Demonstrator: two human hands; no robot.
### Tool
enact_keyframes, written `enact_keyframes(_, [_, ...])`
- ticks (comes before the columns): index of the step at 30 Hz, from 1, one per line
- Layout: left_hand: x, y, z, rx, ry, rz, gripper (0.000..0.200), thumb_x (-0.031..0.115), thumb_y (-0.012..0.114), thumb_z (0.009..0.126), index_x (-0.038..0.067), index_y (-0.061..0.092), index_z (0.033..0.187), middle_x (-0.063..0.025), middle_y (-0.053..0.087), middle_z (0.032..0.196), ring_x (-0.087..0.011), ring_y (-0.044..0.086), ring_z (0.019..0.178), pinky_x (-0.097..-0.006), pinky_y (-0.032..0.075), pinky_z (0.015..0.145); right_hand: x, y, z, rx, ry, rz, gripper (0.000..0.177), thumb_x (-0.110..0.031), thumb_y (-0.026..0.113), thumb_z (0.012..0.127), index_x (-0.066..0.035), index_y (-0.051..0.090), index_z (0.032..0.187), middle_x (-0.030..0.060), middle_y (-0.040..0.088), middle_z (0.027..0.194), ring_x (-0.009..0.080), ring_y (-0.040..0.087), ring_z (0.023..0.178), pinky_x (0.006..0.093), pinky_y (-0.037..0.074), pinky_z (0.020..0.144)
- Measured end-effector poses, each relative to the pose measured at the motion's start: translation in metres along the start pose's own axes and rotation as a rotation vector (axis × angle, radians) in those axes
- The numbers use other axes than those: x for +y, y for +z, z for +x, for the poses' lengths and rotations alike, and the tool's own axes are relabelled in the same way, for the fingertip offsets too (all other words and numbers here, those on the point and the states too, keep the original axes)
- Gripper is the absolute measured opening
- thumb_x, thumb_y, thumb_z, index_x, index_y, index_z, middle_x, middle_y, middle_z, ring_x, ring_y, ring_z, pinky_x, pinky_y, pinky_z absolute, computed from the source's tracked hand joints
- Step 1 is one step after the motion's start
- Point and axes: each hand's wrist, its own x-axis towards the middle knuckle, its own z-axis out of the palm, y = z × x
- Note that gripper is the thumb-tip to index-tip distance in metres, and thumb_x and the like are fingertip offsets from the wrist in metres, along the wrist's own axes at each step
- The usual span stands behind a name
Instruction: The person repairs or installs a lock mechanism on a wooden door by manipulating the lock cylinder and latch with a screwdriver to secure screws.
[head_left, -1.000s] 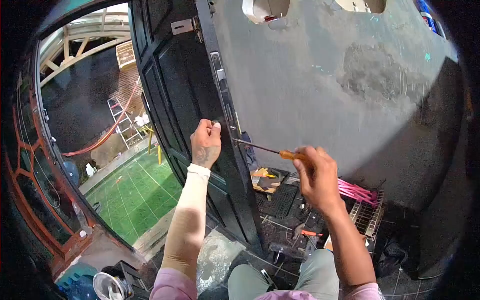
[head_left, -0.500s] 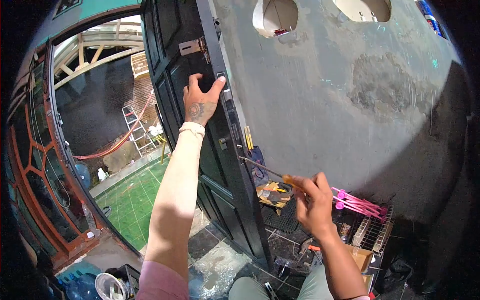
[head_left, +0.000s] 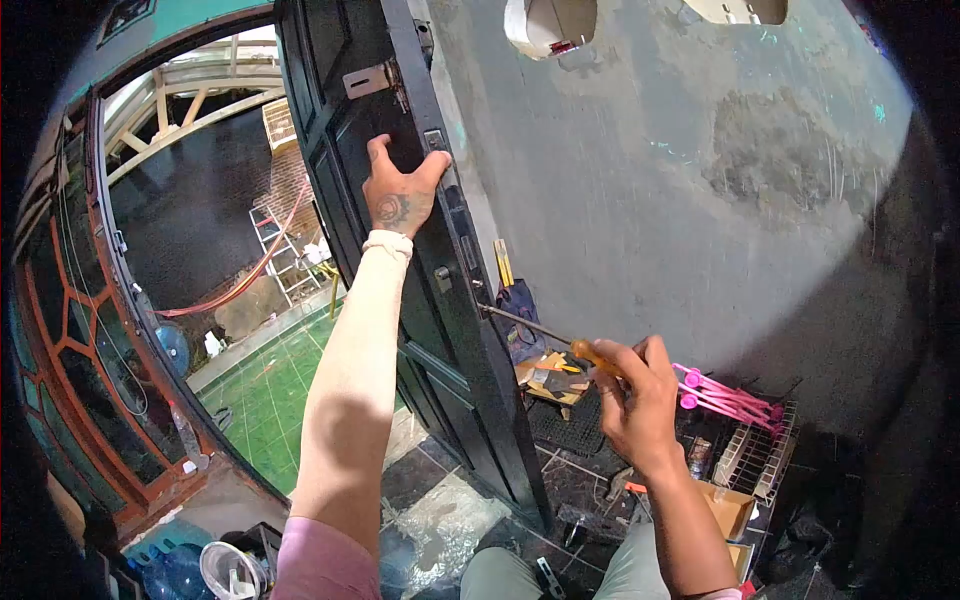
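Note:
A dark panelled door (head_left: pixel 450 365) stands ajar in front of me. My left hand (head_left: pixel 400 190) grips it near the latch, thumb on the narrow edge and fingers against the face. Above that hand a metal plate (head_left: pixel 368 80) sticks out from the door. My right hand (head_left: pixel 640 400) is closed round the amber handle of a screwdriver (head_left: pixel 535 328). Its long shaft points left, and the tip meets the door edge at the lower end of the lock faceplate (head_left: pixel 466 252). A lock cylinder (head_left: pixel 443 280) shows on the door face, left of the tip.
Right of the door is a grey plastered wall (head_left: pixel 620 210) with cut-out holes. Below it stand a small wooden stool (head_left: pixel 555 385) with items on it, pink rods (head_left: pixel 735 400) and a wire rack (head_left: pixel 770 455). A water jug (head_left: pixel 170 575) and a bucket (head_left: pixel 232 572) sit lower left.
The view has shifted slightly. My right hand and the screwdriver handle sit a little further right and lower, with the tip still at the door edge. My left hand keeps its hold.

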Motion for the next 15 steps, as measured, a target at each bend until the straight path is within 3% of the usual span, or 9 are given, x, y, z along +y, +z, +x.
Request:
enact_keyframes(2, [0.001,0.002,-0.001,0.012,-0.008,0.003,0.089,0.045,0.075,0.068,0.000,0.041,0.136,-0.0368,0.058,0.121,-0.0485,0.059,0.113,-0.0457,0.045,0.102,0.004,0.006,0.003,0.078,-0.091,0.010,0.027,-0.003,0.073,0.083,-0.001,0.067,0.109,0.0146,0.049,0.083,0.0260,0.051,0.066,0.0361,0.043,0.060])
enact_keyframes(5, [0.005,0.003,-0.002,0.006,-0.026,-0.008,0.088,0.044,0.075,0.068,-0.001,0.040,0.136,-0.0373,0.058,0.120,-0.0494,0.060,0.112,-0.0460,0.045,0.101,-0.011,0.000,0.003,0.037,0.108,0.030,0.029,-0.008,0.073,0.084,0.000,0.064,0.111,0.0190,0.050,0.091,0.0378,0.056,0.085,0.0435,0.047,0.073])
enact_keyframes(6, [0.005,0.004,-0.002,0.008,-0.019,0.004,0.087,0.044,0.074,0.069,0.000,0.040,0.136,-0.0374,0.059,0.119,-0.0499,0.060,0.111,-0.0458,0.045,0.101,-0.013,0.000,0.003,0.060,0.070,-0.044,0.026,-0.010,0.072,0.086,0.001,0.064,0.108,0.0186,0.053,0.087,0.0380,0.057,0.078,0.0443,0.048,0.070])
enact_keyframes(9, [0.007,0.006,-0.004,0.025,-0.016,0.013,0.087,0.044,0.074,0.069,0.000,0.040,0.136,-0.0382,0.058,0.119,-0.0503,0.060,0.111,-0.0457,0.045,0.101,0.000,-0.003,0.006,-0.126,0.124,-0.023,0.023,-0.011,0.071,0.088,0.001,0.065,0.106,0.0177,0.055,0.081,0.0386,0.056,0.068,0.0461,0.047,0.066])
enact_keyframes(10, [0.005,0.008,-0.002,0.012,-0.020,-0.019,0.087,0.043,0.073,0.069,0.001,0.039,0.137,-0.0393,0.057,0.119,-0.0509,0.059,0.111,-0.0468,0.045,0.101,0.002,-0.001,0.006,-0.075,0.079,-0.012,0.020,-0.010,0.071,0.088,0.000,0.066,0.104,0.0160,0.057,0.077,0.0367,0.055,0.061,0.0442,0.048,0.062])
enact_keyframes(15, [0.005,0.011,-0.003,0.005,-0.040,-0.026,0.088,0.043,0.072,0.070,0.002,0.036,0.139,-0.0407,0.054,0.121,-0.0527,0.056,0.113,-0.0489,0.044,0.101,-0.002,0.000,0.010,0.077,-0.028,-0.017,0.022,-0.004,0.071,0.085,-0.002,0.067,0.106,0.0156,0.056,0.080,0.0299,0.059,0.068,0.0369,0.048,0.062])
